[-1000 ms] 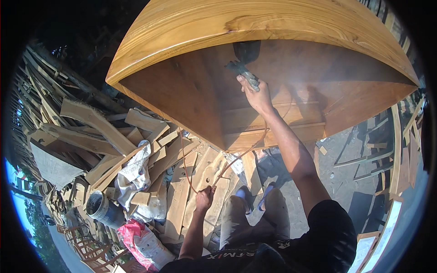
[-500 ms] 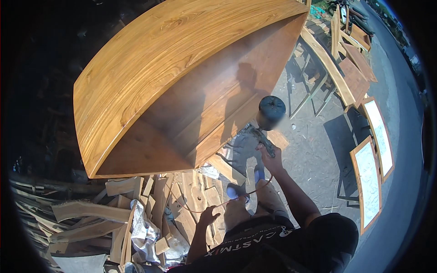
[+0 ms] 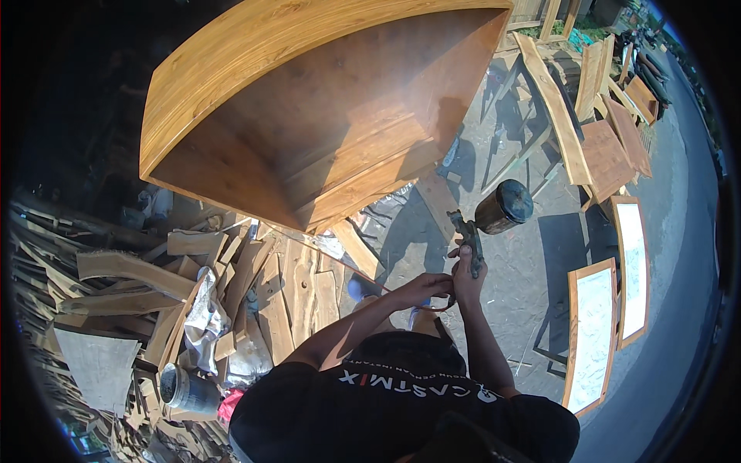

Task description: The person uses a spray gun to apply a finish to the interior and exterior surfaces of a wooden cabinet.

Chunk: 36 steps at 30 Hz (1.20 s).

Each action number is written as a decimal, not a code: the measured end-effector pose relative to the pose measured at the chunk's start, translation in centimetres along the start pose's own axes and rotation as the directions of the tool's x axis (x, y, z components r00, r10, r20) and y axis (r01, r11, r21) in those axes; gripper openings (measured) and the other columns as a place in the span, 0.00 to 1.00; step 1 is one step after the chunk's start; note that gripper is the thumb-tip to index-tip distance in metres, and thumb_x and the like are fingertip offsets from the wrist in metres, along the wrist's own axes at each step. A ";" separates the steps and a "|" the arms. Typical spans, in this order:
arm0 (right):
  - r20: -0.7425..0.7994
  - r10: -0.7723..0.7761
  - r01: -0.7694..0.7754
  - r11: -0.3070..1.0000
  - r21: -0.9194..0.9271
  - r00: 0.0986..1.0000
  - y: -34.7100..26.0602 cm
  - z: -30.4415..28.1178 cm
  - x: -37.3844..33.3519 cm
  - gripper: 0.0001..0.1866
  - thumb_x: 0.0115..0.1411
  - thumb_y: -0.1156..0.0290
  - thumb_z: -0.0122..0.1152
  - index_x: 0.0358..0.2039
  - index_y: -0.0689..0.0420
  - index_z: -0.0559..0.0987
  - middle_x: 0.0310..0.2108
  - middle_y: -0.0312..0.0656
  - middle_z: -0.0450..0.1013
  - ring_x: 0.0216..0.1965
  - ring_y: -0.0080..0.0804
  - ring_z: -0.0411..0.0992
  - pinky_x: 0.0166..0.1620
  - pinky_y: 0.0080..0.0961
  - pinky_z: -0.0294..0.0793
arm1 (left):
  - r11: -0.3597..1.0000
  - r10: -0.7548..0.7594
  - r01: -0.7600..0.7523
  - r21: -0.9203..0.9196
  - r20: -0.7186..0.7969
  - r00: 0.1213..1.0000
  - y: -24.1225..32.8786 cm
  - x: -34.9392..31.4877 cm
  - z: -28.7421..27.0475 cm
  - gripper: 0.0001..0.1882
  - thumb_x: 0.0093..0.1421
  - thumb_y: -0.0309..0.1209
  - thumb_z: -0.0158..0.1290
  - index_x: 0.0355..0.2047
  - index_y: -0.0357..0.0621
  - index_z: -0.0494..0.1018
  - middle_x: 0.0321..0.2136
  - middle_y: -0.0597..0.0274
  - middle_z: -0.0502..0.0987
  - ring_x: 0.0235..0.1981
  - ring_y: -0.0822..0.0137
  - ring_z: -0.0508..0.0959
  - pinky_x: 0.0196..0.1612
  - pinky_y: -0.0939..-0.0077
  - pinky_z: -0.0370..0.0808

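My right hand [image 3: 468, 279] is closed around the handle of a spray gun [image 3: 466, 229]. A dark round paint cup [image 3: 504, 207] is attached to the gun and tilts off to its right. My left hand [image 3: 426, 290] is beside my right wrist, with its fingers closed on the thin reddish-brown air hose [image 3: 441, 308] below the gun's handle. Ahead to the left lies a large wooden cabinet [image 3: 309, 58], its open side facing me. Sunlight and my shadow fall on its brown inner boards, and a pale haze hangs inside.
Wood offcuts [image 3: 139, 274] pile up at the left, with a plastic bucket [image 3: 189, 390] and a white sack [image 3: 204, 320] among them. Two framed white panels [image 3: 593, 336] stand at the right beside the road [image 3: 679, 255]. A long plank [image 3: 552, 108] rests on trestles at the far right.
My left hand has come up from beside my leg to the hose near my right hand. The spray gun has moved right, away from the cabinet, and points more upright. The view has shifted.
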State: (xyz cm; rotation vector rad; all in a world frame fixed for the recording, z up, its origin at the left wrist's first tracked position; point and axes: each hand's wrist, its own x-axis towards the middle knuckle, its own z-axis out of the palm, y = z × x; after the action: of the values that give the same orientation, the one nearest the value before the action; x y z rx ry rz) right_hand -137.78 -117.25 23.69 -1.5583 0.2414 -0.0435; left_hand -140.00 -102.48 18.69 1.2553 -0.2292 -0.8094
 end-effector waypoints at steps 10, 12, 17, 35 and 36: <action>0.080 -0.087 0.085 0.996 0.024 0.993 -1.4 -1.7 -2.9 0.23 0.74 0.52 0.51 0.48 0.62 0.79 0.28 0.34 0.75 0.17 0.13 0.63 0.22 0.18 0.60 | 0.964 0.026 -0.059 -0.260 -0.128 0.991 -4.4 -1.0 4.5 0.18 0.74 0.30 0.50 0.59 0.35 0.73 0.50 0.57 0.81 0.51 0.69 0.81 0.57 0.69 0.78; 0.117 -0.092 0.089 0.996 0.031 0.989 -1.0 -1.4 -4.1 0.23 0.74 0.52 0.52 0.48 0.62 0.79 0.28 0.34 0.75 0.18 0.13 0.63 0.22 0.17 0.61 | 0.966 0.038 -0.074 -0.248 -0.145 0.989 -5.3 -2.1 4.4 0.17 0.74 0.29 0.50 0.60 0.35 0.73 0.50 0.57 0.81 0.51 0.69 0.81 0.57 0.69 0.78; 0.135 -0.131 0.127 0.991 0.039 0.982 0.3 0.7 -8.0 0.21 0.74 0.55 0.54 0.49 0.62 0.79 0.28 0.33 0.75 0.18 0.12 0.63 0.22 0.16 0.62 | 0.973 0.051 -0.084 -0.213 -0.155 0.987 -7.4 -6.6 4.5 0.16 0.75 0.30 0.48 0.58 0.36 0.75 0.50 0.58 0.81 0.52 0.68 0.81 0.59 0.68 0.78; 0.178 -0.068 0.063 0.998 0.032 0.982 1.6 12.3 -31.3 0.22 0.74 0.54 0.54 0.46 0.63 0.80 0.28 0.34 0.76 0.18 0.12 0.63 0.21 0.16 0.60 | 0.969 0.021 -0.057 -0.239 -0.150 0.988 -12.9 -32.0 5.0 0.16 0.74 0.33 0.50 0.58 0.41 0.76 0.50 0.61 0.82 0.51 0.70 0.81 0.58 0.69 0.77; 0.186 -0.062 0.058 0.998 0.026 0.981 1.5 12.7 -32.0 0.22 0.74 0.54 0.54 0.46 0.63 0.80 0.28 0.34 0.76 0.18 0.12 0.63 0.21 0.16 0.60 | 0.971 0.034 -0.069 -0.229 -0.156 0.987 -13.1 -32.8 5.1 0.16 0.74 0.33 0.50 0.58 0.41 0.76 0.50 0.61 0.82 0.51 0.70 0.81 0.58 0.69 0.77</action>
State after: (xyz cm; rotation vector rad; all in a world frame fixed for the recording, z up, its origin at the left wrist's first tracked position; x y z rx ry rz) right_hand -166.90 -98.98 26.13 -1.5382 0.0459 0.0527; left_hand -171.61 -85.97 17.25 1.0777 -0.0420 -0.6719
